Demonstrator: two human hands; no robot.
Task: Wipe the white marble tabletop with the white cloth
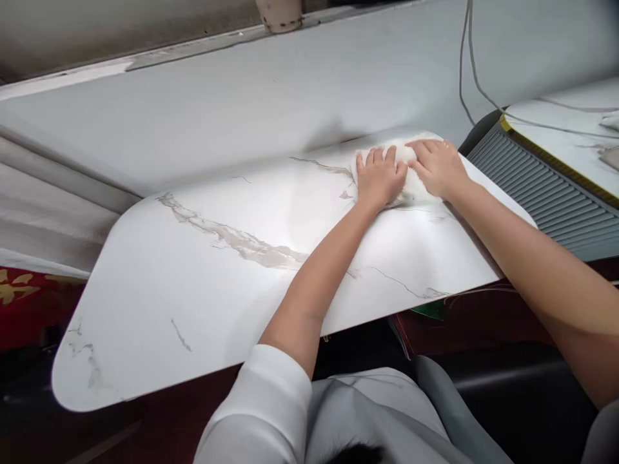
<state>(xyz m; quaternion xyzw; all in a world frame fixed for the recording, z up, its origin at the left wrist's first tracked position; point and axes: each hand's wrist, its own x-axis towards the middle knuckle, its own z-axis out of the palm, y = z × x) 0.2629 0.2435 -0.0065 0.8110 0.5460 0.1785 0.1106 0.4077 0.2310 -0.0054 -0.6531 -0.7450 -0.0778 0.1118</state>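
Note:
A crumpled white cloth [411,169] lies on the white marble-patterned tabletop [203,290], near its far right corner. My left hand [380,177] presses down on the cloth's left part, its fingers bent over and gripping the fabric. On the right part, my right hand [438,167] has its fingers and thumb closed on the cloth. The two hands are close together but apart, with cloth showing between them. Beneath my palms the fabric is hidden.
Behind the table runs a pale wall panel [232,109], with a beige container [281,14] on the ledge above. Grey cables [471,61] hang at the right, near a ribbed grey surface [546,180] with a yellow edge. A pale curtain [48,200] hangs at left.

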